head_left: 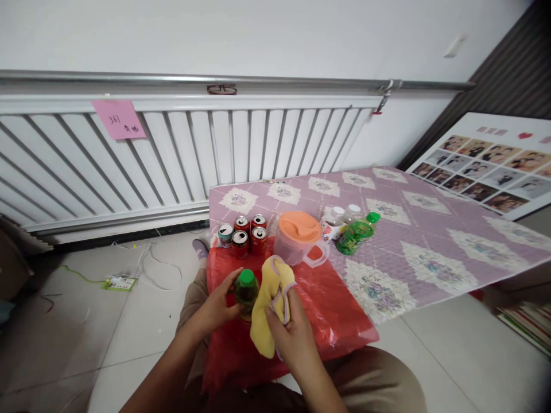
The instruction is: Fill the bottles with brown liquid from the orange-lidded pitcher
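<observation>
My left hand (221,307) is wrapped round a bottle (247,289) with a green cap, which stands upright over the red plastic sheet (348,310). In my right hand (295,332) is a bunched yellow cloth (264,321) with a light purple edge, hanging close beside the bottle. Whether the cloth touches the bottle I cannot tell. Just beyond stands a clear pitcher (286,249) with an orange lid. Several opened drink cans (240,244) are grouped left of it.
Right of the pitcher, a green-labelled bottle (355,238) leans beside white-capped bottles (338,215). A purple patterned cloth (318,198) covers the table up to the radiator (241,146). A power strip (120,283) with cables lies on the floor at left. A photo board (477,163) stands at right.
</observation>
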`<state>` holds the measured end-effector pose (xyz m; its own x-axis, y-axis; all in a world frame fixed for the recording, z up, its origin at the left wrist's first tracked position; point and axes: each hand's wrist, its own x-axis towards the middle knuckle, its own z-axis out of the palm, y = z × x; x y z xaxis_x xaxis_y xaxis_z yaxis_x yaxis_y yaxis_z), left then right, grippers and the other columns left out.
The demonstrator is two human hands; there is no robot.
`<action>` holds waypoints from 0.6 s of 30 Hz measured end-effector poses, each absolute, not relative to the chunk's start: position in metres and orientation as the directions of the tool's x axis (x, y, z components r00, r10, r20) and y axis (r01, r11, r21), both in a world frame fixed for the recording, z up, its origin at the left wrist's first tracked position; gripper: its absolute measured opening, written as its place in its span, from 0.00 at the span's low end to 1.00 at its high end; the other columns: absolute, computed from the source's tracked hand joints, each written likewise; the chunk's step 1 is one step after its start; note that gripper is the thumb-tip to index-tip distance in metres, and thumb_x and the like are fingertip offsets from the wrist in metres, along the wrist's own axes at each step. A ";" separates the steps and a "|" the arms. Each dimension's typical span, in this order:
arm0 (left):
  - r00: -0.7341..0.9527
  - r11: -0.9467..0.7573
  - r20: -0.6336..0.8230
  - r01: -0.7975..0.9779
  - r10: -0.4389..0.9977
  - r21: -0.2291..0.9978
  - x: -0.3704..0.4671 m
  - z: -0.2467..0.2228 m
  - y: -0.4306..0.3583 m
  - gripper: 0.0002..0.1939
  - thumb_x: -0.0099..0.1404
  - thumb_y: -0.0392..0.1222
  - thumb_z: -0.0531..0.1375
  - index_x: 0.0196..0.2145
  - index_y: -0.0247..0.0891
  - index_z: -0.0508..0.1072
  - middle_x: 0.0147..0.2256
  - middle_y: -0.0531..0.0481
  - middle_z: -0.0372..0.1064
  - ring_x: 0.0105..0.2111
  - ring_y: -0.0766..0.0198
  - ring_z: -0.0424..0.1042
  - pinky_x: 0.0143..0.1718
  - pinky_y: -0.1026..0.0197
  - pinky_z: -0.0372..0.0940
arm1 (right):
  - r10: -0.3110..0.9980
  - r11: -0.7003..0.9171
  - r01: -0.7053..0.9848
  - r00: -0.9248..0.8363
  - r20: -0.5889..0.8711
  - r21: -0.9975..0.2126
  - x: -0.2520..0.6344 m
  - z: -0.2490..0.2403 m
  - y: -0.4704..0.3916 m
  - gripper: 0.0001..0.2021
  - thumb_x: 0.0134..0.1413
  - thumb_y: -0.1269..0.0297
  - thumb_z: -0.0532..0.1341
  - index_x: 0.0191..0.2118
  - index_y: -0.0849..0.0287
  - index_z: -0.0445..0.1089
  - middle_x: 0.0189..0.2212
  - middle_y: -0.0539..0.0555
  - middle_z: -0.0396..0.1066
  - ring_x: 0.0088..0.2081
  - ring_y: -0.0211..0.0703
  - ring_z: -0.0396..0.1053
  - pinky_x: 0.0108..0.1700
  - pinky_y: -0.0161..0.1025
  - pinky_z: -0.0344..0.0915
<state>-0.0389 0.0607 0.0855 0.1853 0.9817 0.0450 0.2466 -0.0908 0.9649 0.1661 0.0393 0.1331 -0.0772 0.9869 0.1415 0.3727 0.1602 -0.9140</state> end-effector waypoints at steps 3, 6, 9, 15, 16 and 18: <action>0.173 -0.067 0.032 0.197 0.984 0.978 -0.033 0.089 0.060 0.38 0.57 0.39 0.64 0.63 0.41 0.56 0.62 0.42 0.61 0.59 0.53 0.66 0.59 0.50 0.64 | 0.953 0.302 0.461 -0.172 0.250 -0.835 0.155 0.139 0.035 0.23 0.52 0.70 0.57 0.56 0.54 0.61 0.48 0.57 0.68 0.50 0.48 0.67 0.53 0.47 0.66; 0.115 -0.068 0.045 0.205 0.992 0.976 -0.028 0.091 0.058 0.36 0.56 0.38 0.64 0.61 0.41 0.57 0.59 0.42 0.64 0.56 0.54 0.69 0.57 0.50 0.66 | 0.939 0.344 0.583 -0.220 0.264 -0.736 0.149 0.133 0.031 0.24 0.49 0.73 0.57 0.55 0.57 0.63 0.47 0.60 0.67 0.50 0.52 0.65 0.52 0.50 0.67; 0.046 -0.061 0.051 0.269 0.998 0.961 -0.025 0.088 0.056 0.36 0.55 0.38 0.65 0.60 0.41 0.58 0.57 0.43 0.66 0.54 0.55 0.70 0.55 0.50 0.67 | 0.939 0.344 0.686 -0.235 0.252 -0.641 0.150 0.122 0.028 0.24 0.48 0.75 0.57 0.54 0.59 0.65 0.46 0.62 0.67 0.49 0.55 0.64 0.51 0.53 0.67; -0.096 -0.098 0.142 0.362 0.985 0.927 -0.017 0.072 0.058 0.35 0.53 0.39 0.67 0.57 0.40 0.61 0.54 0.42 0.67 0.52 0.54 0.71 0.53 0.50 0.68 | 0.934 0.357 0.756 -0.277 0.226 -0.548 0.160 0.113 0.024 0.27 0.44 0.79 0.56 0.53 0.59 0.67 0.50 0.63 0.65 0.52 0.57 0.62 0.54 0.53 0.66; -0.128 -0.096 0.155 0.382 0.980 0.919 -0.015 0.070 0.058 0.35 0.52 0.39 0.67 0.56 0.40 0.62 0.54 0.42 0.67 0.52 0.54 0.71 0.53 0.50 0.68 | 0.935 0.354 0.757 -0.285 0.210 -0.549 0.162 0.113 0.023 0.28 0.44 0.80 0.55 0.54 0.58 0.67 0.49 0.62 0.66 0.52 0.56 0.62 0.54 0.52 0.66; -0.176 -0.089 0.176 0.416 0.969 0.905 -0.013 0.068 0.059 0.36 0.51 0.39 0.68 0.56 0.39 0.61 0.53 0.41 0.67 0.51 0.53 0.71 0.53 0.50 0.67 | 0.938 0.341 0.756 -0.309 0.155 -0.559 0.167 0.112 0.021 0.29 0.42 0.80 0.55 0.53 0.58 0.68 0.47 0.61 0.67 0.49 0.55 0.64 0.52 0.50 0.67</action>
<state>-0.0127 0.0588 0.0680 -0.1756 0.9686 0.1758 0.4158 -0.0889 0.9051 0.1670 0.0211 0.1116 -0.3087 0.9384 0.1555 0.7556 0.3412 -0.5592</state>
